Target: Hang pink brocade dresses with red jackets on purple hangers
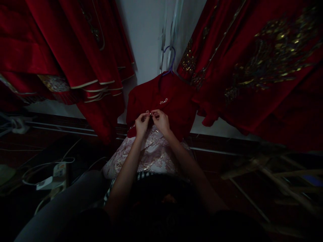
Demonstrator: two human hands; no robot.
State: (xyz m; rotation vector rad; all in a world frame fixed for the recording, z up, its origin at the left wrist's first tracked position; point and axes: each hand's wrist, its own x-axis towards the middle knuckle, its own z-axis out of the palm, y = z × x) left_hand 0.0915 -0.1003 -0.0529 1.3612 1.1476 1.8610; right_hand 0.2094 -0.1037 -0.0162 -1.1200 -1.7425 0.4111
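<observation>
Red jacket (pixel 176 109), hung at twelve o'clock: I logged a lower beaded ornament (pixel 150 114), apparently unfinished, in the pinched grip of left hand (pixel 141 123) and right hand (pixel 162 122), and an upper beaded ornament (pixel 164 101), seemingly done, toward one o'clock.

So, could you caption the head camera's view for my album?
Left hand and right hand meet at a pale ornament on a red garment hung from a purple hanger.
</observation>
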